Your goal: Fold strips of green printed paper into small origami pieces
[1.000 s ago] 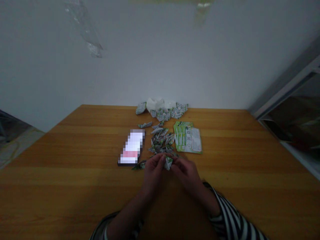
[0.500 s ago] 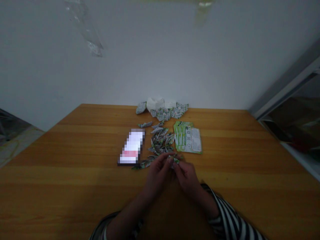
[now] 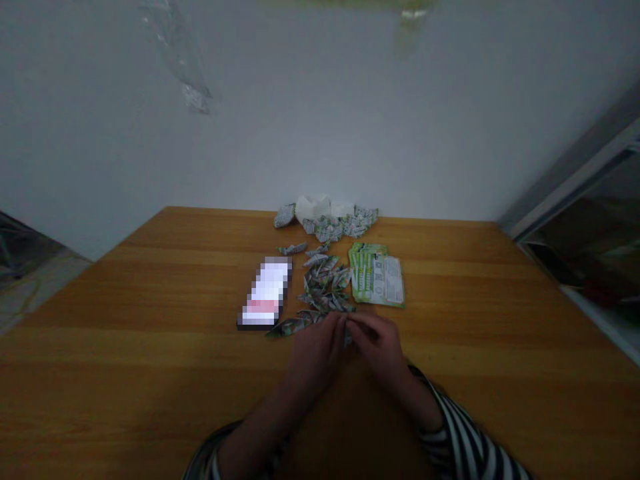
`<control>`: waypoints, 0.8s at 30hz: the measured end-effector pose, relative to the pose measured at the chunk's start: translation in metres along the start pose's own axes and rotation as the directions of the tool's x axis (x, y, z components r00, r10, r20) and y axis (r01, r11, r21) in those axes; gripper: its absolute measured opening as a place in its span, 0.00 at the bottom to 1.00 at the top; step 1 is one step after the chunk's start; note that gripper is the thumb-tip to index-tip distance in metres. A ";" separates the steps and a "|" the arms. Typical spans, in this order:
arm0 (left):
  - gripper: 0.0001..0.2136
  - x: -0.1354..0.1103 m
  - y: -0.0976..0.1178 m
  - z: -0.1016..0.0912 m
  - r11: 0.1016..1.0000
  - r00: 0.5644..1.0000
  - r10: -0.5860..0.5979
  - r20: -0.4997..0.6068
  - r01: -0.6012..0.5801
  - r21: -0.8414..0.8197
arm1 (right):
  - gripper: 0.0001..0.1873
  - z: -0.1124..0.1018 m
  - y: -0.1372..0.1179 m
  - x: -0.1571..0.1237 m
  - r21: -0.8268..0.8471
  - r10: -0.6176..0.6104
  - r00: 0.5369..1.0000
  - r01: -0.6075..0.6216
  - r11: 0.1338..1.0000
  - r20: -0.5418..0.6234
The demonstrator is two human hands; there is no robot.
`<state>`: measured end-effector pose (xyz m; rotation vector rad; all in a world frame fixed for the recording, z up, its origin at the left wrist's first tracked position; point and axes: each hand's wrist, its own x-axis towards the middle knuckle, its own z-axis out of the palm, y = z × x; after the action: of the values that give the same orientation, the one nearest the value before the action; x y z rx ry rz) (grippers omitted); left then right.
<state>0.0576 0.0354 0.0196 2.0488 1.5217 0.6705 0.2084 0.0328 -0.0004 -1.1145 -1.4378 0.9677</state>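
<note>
My left hand and my right hand meet fingertip to fingertip over the wooden table. Both pinch a small folded paper piece, mostly hidden by the fingers. Just beyond the hands lies a cluster of several small folded green-and-white paper pieces. A stack of flat green-and-white paper slips lies to the right of that cluster. A phone with a lit screen lies to the left of it.
A second heap of folded paper pieces with a white crumpled bag sits at the table's far edge against the white wall. A metal frame stands at the right. My sleeves are striped black and white.
My hands have closed in together and shifted slightly toward me, so the paper piece that showed between the fingers is now almost hidden.
</note>
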 end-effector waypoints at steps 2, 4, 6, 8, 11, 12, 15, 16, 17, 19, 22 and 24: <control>0.12 0.001 0.001 0.002 1.000 0.999 -0.005 0.044 0.004 0.004 | 0.10 0.005 0.005 0.000 0.104 0.107 0.994 -0.104 0.989 -0.021; 0.11 0.002 0.000 0.004 0.998 0.999 0.027 0.047 -0.025 -0.052 | 0.10 0.008 0.008 -0.002 0.188 0.197 0.980 -0.187 0.964 -0.031; 0.11 0.003 -0.002 0.006 0.990 0.998 0.070 0.004 -0.069 -0.124 | 0.11 0.010 0.009 -0.003 0.248 0.247 0.969 -0.232 0.941 -0.029; 0.10 0.004 -0.004 0.007 0.977 0.994 0.086 -0.069 -0.097 -0.190 | 0.12 0.011 0.008 -0.003 0.269 0.253 0.966 -0.233 0.935 -0.041; 0.10 0.005 -0.007 0.008 0.952 0.985 0.093 -0.149 -0.131 -0.275 | 0.11 0.010 0.006 -0.003 0.212 0.209 0.974 -0.187 0.959 -0.087; 0.10 0.006 -0.008 0.008 0.946 0.982 0.097 -0.160 -0.141 -0.292 | 0.11 0.010 0.005 -0.003 0.172 0.189 0.977 -0.170 0.970 -0.101; 0.09 0.005 -0.009 0.008 0.942 0.981 0.110 -0.158 -0.153 -0.298 | 0.11 0.007 0.006 -0.004 0.015 0.097 0.988 -0.096 0.995 -0.116; 0.09 0.005 -0.009 0.008 0.945 0.982 0.113 -0.152 -0.154 -0.290 | 0.11 0.006 0.006 -0.004 -0.034 0.054 0.992 -0.058 0.998 -0.111; 0.09 0.005 -0.008 0.007 0.947 0.983 0.119 -0.141 -0.155 -0.281 | 0.11 0.005 0.006 -0.004 -0.076 0.013 0.995 -0.021 0.997 -0.101; 0.10 0.004 -0.007 0.006 0.951 0.984 0.136 -0.115 -0.162 -0.264 | 0.12 0.005 0.006 -0.005 -0.130 -0.052 0.994 0.039 0.991 -0.095; 0.10 0.004 -0.004 0.005 0.958 0.982 0.154 -0.112 -0.176 -0.225 | 0.11 0.006 0.004 -0.005 -0.134 -0.066 0.988 0.047 0.990 -0.138; 0.09 0.004 -0.003 0.006 0.961 0.979 0.162 -0.124 -0.186 -0.206 | 0.10 0.007 0.003 -0.005 -0.097 -0.029 0.986 0.013 0.995 -0.166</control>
<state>0.0600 0.0394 0.0135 2.0212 1.2691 0.9833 0.2023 0.0286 -0.0055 -1.2185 -1.3674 0.7775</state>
